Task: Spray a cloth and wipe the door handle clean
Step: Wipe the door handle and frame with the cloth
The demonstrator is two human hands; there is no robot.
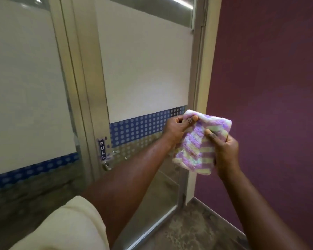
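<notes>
A fluffy cloth (197, 141) with purple, pale yellow and white stripes hangs folded between both hands, in front of the glass door. My left hand (177, 129) pinches its upper left corner. My right hand (224, 150) grips its right edge, thumb on top. The metal lever door handle (109, 160) sits low on the door frame, well to the left of the cloth, partly behind my left forearm. A "PULL" sticker (102, 150) stands just beside it. No spray bottle is in view.
The glass door (145, 69) has a frosted white panel and a band of blue dots. A fixed glass panel (23, 87) stands to the left. A dark purple wall (269, 78) rises on the right. Mottled floor (197, 230) lies below.
</notes>
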